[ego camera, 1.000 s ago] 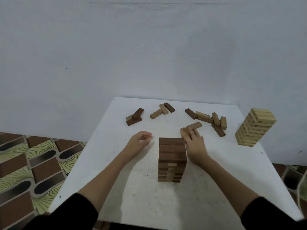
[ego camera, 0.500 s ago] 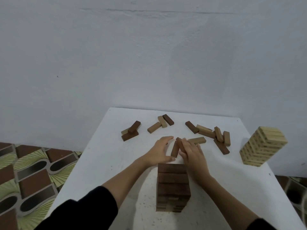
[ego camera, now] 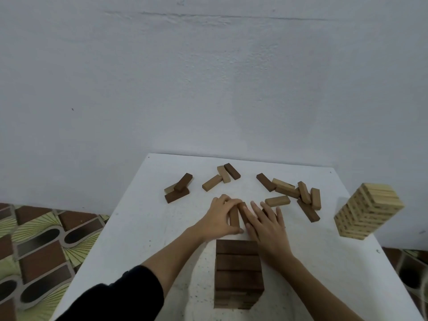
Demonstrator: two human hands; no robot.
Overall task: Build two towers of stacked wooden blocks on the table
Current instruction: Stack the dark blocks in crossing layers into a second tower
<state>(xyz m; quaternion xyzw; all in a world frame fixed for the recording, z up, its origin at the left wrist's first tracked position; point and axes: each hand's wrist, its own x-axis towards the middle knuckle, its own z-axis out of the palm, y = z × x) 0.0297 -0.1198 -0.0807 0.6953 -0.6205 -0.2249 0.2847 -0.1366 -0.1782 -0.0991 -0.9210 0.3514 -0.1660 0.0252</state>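
Observation:
A dark brown block tower (ego camera: 238, 272) stands near the front of the white table (ego camera: 139, 228). A pale wood tower (ego camera: 368, 214) stands at the right edge. Just behind the dark tower my left hand (ego camera: 222, 216) is shut on a brown block (ego camera: 234, 217) that lies lengthwise on the table. My right hand (ego camera: 268, 224) lies flat beside it with fingers spread, pressing on other brown blocks (ego camera: 244, 210) that it mostly hides. Loose blocks lie further back in three groups: left (ego camera: 178, 191), middle (ego camera: 222, 177) and right (ego camera: 296, 193).
A plain pale wall rises right behind the table. Patterned floor tiles (ego camera: 39, 246) show to the left below the table edge. The pale tower stands very close to the table's right edge.
Both hands have come together behind the dark tower. My left hand has closed on a brown block, and my right hand has flattened onto the blocks beside it. The view has tilted up.

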